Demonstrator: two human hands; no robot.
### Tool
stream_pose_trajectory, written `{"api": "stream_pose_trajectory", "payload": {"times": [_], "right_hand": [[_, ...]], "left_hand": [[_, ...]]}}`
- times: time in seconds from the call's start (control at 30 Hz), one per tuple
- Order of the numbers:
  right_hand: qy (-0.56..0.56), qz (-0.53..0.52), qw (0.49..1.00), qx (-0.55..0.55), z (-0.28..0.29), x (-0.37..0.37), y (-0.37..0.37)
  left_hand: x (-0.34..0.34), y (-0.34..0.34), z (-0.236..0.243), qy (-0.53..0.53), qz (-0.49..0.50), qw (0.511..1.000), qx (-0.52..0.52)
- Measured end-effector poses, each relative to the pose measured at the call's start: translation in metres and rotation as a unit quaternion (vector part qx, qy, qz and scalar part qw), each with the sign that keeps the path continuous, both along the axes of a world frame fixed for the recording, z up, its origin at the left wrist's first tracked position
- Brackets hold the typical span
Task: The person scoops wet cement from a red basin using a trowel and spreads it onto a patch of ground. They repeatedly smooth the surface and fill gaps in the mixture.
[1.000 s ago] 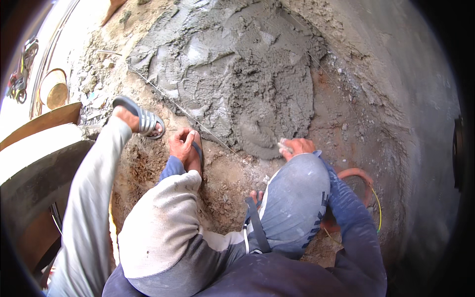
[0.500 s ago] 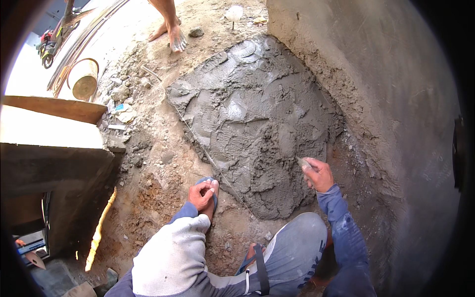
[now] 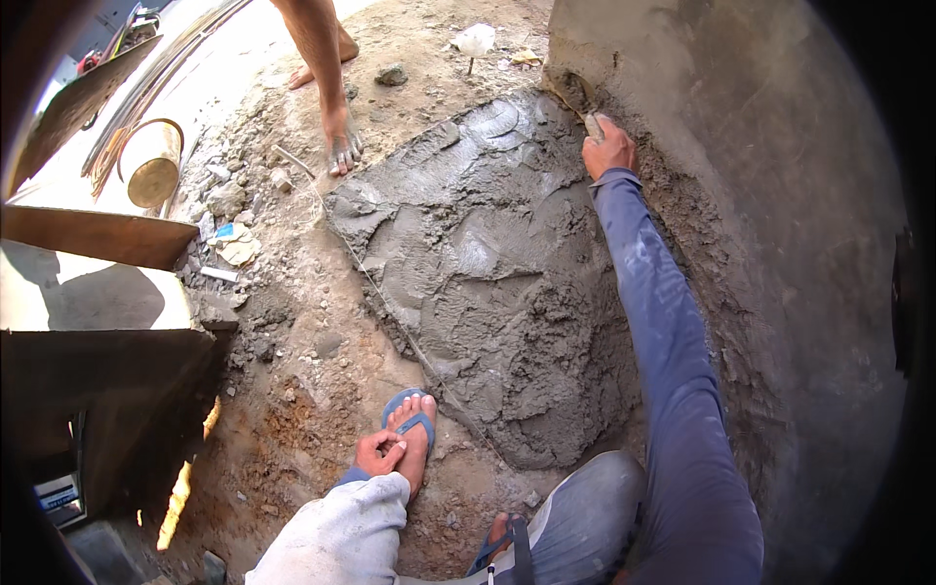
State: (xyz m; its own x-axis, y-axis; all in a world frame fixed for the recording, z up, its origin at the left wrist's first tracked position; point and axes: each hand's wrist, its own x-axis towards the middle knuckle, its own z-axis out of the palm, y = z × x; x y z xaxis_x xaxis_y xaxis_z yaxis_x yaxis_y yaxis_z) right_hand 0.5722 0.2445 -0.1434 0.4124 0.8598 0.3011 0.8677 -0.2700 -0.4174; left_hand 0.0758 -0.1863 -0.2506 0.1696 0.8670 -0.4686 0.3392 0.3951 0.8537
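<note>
A broad slab of wet grey mortar (image 3: 487, 263) lies on the dirt, its top ridged with curved smears. At its far right corner, against the rough foot of the wall, my right hand (image 3: 611, 151) is closed round the handle of a trowel (image 3: 593, 126). The trowel's blade is smeared grey and hard to tell from the mortar. My left hand (image 3: 378, 454) rests beside my sandalled foot (image 3: 413, 434), fingers curled in and thumb against them, with nothing visible in it. A thin string (image 3: 390, 310) runs along the slab's left edge.
A grey wall (image 3: 780, 244) rises on the right. Another person's bare foot (image 3: 341, 146) stands by the slab's far left corner. A bucket (image 3: 151, 163), long rods (image 3: 146, 83), rubble (image 3: 229, 200) and a box-like board structure (image 3: 97, 380) are on the left.
My right hand has carried the trowel from the slab's near right side to its far right corner. The other person's front foot has stepped closer. My left hand stays by my foot.
</note>
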Motion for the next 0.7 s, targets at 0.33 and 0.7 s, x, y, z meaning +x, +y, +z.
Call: {"api": "stream_pose_trajectory", "payload": {"times": [0.33, 0.7], "right_hand": [[0.135, -0.027, 0.985, -0.099, -0.058, -0.041, 0.029], [0.203, 0.063, 0.944, -0.252, -0.078, -0.039, 0.100]], "left_hand": [[-0.025, -0.006, 0.016, 0.011, 0.063, 0.998, -0.029], [-0.056, -0.016, 0.016, 0.047, 0.096, 0.993, -0.041]]}}
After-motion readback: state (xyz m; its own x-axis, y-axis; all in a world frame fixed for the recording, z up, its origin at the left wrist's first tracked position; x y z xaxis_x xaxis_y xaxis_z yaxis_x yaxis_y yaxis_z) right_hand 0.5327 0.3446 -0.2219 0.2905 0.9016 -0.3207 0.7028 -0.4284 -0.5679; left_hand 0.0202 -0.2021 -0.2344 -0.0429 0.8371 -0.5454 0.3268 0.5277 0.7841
